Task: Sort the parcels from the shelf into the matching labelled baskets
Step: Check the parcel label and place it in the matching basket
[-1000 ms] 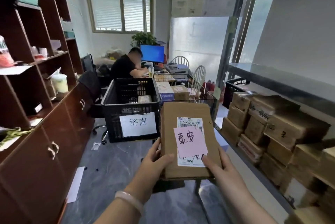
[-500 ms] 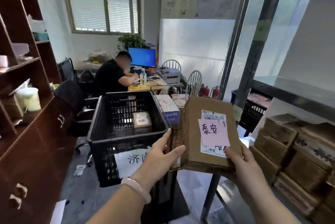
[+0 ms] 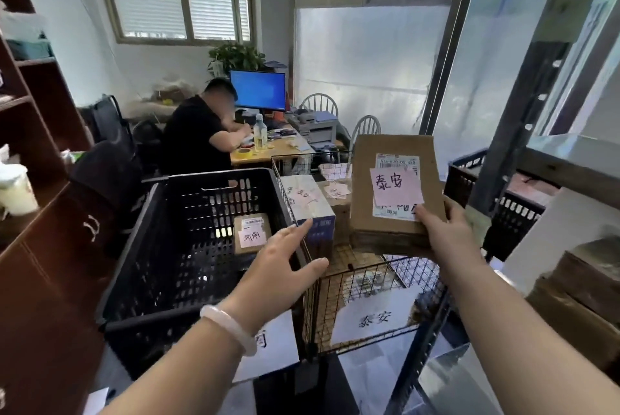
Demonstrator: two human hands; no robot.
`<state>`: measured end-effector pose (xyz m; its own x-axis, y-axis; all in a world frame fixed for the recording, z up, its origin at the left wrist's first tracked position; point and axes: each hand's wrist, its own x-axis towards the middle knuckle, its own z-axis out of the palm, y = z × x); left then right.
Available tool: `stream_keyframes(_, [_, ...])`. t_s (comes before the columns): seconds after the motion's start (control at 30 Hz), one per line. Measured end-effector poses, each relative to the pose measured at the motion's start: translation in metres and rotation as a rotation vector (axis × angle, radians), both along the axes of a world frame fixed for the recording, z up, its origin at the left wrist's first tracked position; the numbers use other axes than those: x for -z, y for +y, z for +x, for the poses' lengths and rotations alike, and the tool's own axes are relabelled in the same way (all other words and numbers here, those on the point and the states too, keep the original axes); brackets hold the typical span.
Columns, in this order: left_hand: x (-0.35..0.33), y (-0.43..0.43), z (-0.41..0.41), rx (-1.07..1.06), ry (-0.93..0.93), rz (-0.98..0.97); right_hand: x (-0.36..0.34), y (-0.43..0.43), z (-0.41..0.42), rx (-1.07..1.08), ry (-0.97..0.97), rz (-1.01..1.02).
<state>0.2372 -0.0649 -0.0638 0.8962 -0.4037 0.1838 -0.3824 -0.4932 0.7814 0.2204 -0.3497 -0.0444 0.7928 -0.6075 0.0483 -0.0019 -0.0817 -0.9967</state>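
Note:
My right hand (image 3: 443, 233) grips the near edge of a flat brown cardboard parcel (image 3: 392, 193) with a pink note reading 泰安. The parcel hovers over the wire basket (image 3: 379, 283), whose front sheet also reads 泰安. That basket holds a white-and-blue box (image 3: 310, 203) and a brown box, both with pink notes. My left hand (image 3: 285, 267) is off the parcel, fingers spread, above the rim between the two baskets. The black plastic crate (image 3: 188, 247) on the left holds one small brown parcel (image 3: 252, 233) with a pink note.
A dark wooden cabinet (image 3: 43, 273) lines the left. A metal shelf (image 3: 570, 159) with stacked brown parcels (image 3: 583, 283) stands on the right, with another black crate (image 3: 496, 203) behind it. A person (image 3: 198, 136) sits at a desk beyond the baskets.
I have stepped closer to the baskets. My left hand let go of the parcel, which my right hand alone now carries over the wire basket.

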Motion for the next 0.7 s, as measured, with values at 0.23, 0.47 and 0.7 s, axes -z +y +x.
stream_keyframes(0.23, [-0.006,-0.041,0.093,-0.057,-0.006,0.031,0.030,-0.062,0.119,-0.099,0.287,-0.188])
stream_keyframes(0.47, [0.013,-0.087,0.161,-0.116,-0.023,0.075,0.080,-0.104,0.198,-0.302,0.818,-0.281])
stream_keyframes(0.7, [0.035,-0.102,0.201,-0.165,-0.016,0.123,0.115,-0.115,0.250,-0.437,0.991,-0.188])
